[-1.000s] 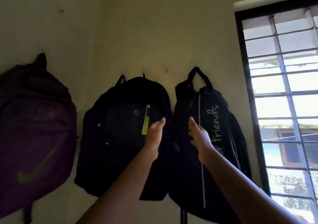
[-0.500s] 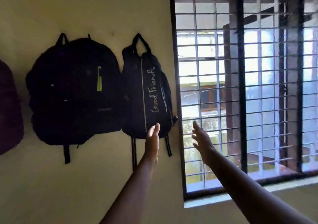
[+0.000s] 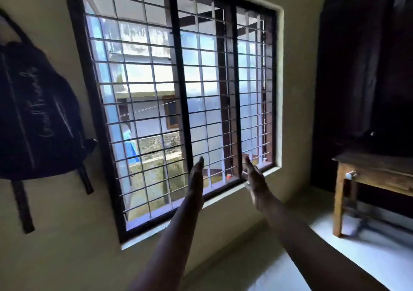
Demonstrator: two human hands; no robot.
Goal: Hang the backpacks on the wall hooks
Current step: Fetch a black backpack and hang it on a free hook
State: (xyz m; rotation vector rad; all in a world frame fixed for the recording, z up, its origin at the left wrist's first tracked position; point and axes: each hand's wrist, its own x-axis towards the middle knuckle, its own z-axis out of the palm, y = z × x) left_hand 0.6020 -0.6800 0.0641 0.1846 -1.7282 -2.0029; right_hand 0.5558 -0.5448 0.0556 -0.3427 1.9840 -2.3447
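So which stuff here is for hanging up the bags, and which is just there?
For the job:
- black backpack, hanging on the wall at the left
- left hand, open and empty
- right hand, open and empty

Just there:
- barred window
- wooden table at the right
- dark cupboard behind it

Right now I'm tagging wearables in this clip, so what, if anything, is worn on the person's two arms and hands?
Nothing shows. The left hand and right hand are bare, with no gloves, rings, watch or bands visible. Both forearms are uncovered as far as the frame's bottom edge, so no sleeve appears. Backlight dims fine detail.
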